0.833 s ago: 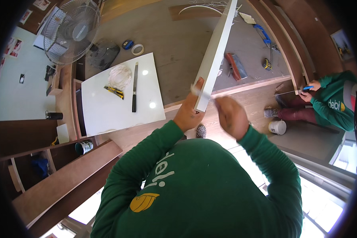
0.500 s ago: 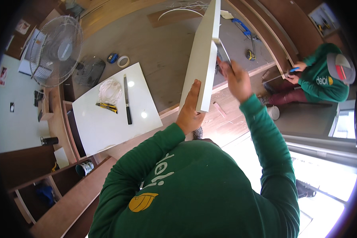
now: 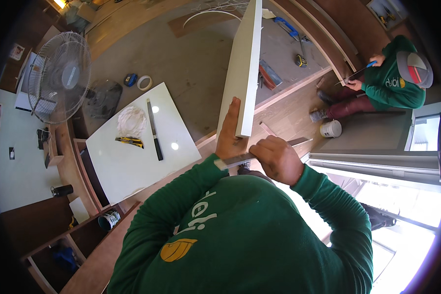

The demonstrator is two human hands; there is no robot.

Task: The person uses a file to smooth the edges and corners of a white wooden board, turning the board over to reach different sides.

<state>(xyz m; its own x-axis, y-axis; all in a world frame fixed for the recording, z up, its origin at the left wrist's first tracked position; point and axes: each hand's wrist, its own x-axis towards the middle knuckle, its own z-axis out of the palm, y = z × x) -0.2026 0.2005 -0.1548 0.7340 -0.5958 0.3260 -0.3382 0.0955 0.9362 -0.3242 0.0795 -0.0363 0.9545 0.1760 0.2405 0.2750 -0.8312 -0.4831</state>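
Note:
A long white board (image 3: 241, 73) stands on edge in front of me, its near end by my left hand (image 3: 232, 130). The left palm lies along the board's left face with the fingers pointing up, steadying it. Below the near end, my right hand (image 3: 278, 158) is closed around a flat metal file (image 3: 236, 160). The file lies crosswise, one end over my left wrist and the other out to the right, apart from the board. On a white panel (image 3: 181, 147) to the left rest a long knife (image 3: 154, 130), a yellow-black utility knife (image 3: 130, 141) and a crumpled whitish cloth (image 3: 131, 121).
A standing fan (image 3: 59, 78), a blue tape measure (image 3: 130, 80) and a tape roll (image 3: 144, 83) are at left. Beyond the board lie a red-and-grey tool (image 3: 269, 75), a blue saw (image 3: 286, 28) and a yellow tape measure (image 3: 300, 61). A co-worker (image 3: 394, 81) sits at right near a white bucket (image 3: 330, 129).
My right hand has come down and left from the board's right side, bringing the file crosswise in front of me. My left hand stays on the board. The co-worker's hands have shifted, showing a blue-handled tool.

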